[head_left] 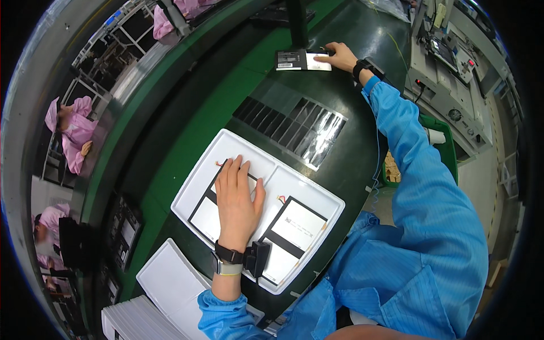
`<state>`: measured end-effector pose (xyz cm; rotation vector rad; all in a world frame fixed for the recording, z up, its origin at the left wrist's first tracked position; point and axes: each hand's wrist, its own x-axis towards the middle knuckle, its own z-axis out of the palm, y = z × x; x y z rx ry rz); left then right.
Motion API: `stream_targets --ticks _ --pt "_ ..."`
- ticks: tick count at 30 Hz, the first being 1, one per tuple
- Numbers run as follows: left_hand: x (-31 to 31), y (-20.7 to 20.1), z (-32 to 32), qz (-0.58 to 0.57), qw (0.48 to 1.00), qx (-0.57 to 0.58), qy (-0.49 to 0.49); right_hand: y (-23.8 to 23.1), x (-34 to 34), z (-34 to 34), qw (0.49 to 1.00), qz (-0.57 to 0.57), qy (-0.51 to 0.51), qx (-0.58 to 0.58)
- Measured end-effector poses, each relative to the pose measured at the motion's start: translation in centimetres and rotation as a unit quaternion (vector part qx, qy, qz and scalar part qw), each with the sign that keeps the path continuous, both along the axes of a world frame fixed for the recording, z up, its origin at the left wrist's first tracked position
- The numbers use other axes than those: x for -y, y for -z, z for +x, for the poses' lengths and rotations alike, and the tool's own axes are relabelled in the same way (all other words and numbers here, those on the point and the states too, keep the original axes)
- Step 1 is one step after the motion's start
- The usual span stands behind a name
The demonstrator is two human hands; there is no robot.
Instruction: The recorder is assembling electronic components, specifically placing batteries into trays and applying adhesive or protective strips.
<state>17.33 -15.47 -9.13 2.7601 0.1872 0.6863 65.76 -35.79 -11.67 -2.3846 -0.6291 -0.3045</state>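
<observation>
My left hand (238,195) lies open, fingers stretched, over a flat battery pack (205,218) in the left half of a white tray (272,171). The hand hides much of this pack; whether it presses on it I cannot tell. A second battery pack (294,224), white with black bands and coloured wires, lies in the tray's right half. At the far side of the bench my right hand (341,56) reaches out, its fingers closed on the right end of another battery pack (292,60), black on the left and white on the right.
A clear sheet with rows of black strips (294,124) lies beyond the tray. White trays (170,272) are stacked at the lower left. On the right stand grey equipment (447,96) and a green bin (447,150). A dark post (296,25) rises behind; people in pink (76,130) sit across.
</observation>
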Motion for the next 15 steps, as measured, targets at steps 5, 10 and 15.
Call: stream_targets --ticks 5,10,15 --pt "0.0 0.1 0.1 -0.005 1.0 0.004 0.001 2.3 1.4 -0.5 0.99 -0.08 -0.052 0.1" --pt "-0.8 -0.4 -0.4 -0.043 0.999 0.024 0.015 1.7 1.8 0.4 0.991 -0.044 -0.089 0.088" --pt "-3.1 -5.8 -4.7 -0.041 0.998 0.031 -0.022 2.7 2.3 2.8 0.986 -0.028 -0.09 0.137"
